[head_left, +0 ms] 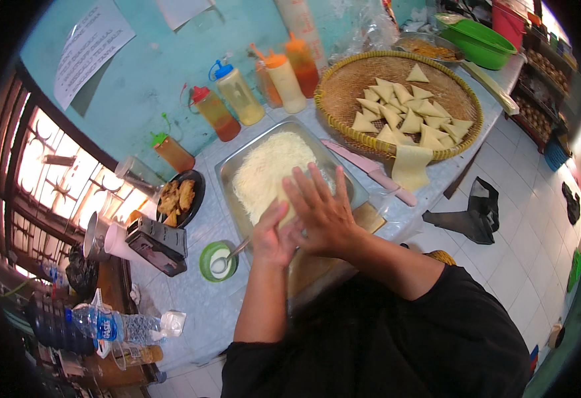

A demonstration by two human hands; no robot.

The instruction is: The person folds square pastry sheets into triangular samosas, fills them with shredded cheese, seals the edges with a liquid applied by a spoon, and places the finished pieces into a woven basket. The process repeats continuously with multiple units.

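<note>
Above the near edge of a metal tray (230, 194), my two hands meet. My right hand (320, 212) has its fingers stretched out and lies across my left hand (274, 235). The left thumb stands up with the palm turned toward the right hand; its other fingers are mostly hidden behind it. No object shows between them. A heap of pale shredded food (270, 166) fills much of the tray. Left of my left wrist stands a green cup (208, 265) of white liquid or paste with a metal spoon (239, 249) in it. A wooden board (310, 268) lies partly under my forearms.
A round woven tray (343, 86) holds several folded triangular pastries (403, 109); a pastry sheet (411, 167) hangs over its rim. A pink knife (373, 174) lies beside it. Sauce bottles (216, 114) line the wall. Left are a black plate of fried food (177, 199) and a water bottle (121, 325).
</note>
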